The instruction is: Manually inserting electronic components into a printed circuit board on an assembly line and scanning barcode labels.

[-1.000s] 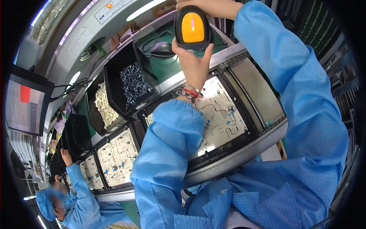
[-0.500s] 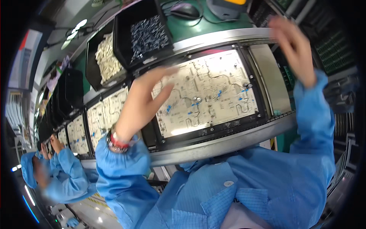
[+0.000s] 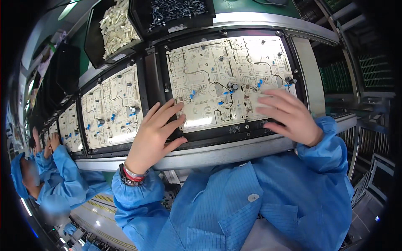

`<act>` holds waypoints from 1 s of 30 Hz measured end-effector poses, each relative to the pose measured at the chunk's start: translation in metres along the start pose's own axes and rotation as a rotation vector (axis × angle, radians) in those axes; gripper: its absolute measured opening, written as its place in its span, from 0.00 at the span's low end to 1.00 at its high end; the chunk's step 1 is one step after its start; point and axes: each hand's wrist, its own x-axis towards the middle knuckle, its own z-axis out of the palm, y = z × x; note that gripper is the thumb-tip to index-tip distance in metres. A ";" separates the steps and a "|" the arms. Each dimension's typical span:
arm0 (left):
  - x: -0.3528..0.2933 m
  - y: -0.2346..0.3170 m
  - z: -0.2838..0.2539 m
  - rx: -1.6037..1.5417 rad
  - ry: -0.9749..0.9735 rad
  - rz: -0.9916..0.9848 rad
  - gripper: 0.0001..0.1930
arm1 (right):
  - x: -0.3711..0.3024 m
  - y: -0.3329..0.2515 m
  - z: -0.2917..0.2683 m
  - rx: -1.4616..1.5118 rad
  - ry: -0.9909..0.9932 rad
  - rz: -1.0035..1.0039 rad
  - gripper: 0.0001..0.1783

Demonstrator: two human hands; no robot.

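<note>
A cream circuit board [image 3: 199, 109] lies before me in a black carrier frame [image 3: 217, 133]. Small blue parts, black cylinders and dark traces dot its face. At the board's left edge is my left hand [image 3: 157, 136], fingers spread, with the fingertips on or just over the corner area. My right hand [image 3: 291, 117] hovers over or rests on the lower right of the board; whether it touches cannot be told. Its fingers are also apart, and nothing shows in either hand.
More boards [image 3: 111, 106] in carriers line the rail [image 3: 234, 150] to the left, where a co-worker's hands [image 3: 53, 142] are busy. Behind stand black bins of white parts [image 3: 117, 31] and dark blue parts [image 3: 176, 12]. A rack of green boards [image 3: 337, 81] is at right.
My right hand has come down from the far right rail onto the board's lower right. My left hand has drawn back toward the board's left edge. The view has shifted.
</note>
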 end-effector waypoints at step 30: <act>0.095 -0.070 -0.001 0.236 0.332 -0.198 0.20 | 0.159 0.075 0.046 -0.526 0.466 -0.060 0.15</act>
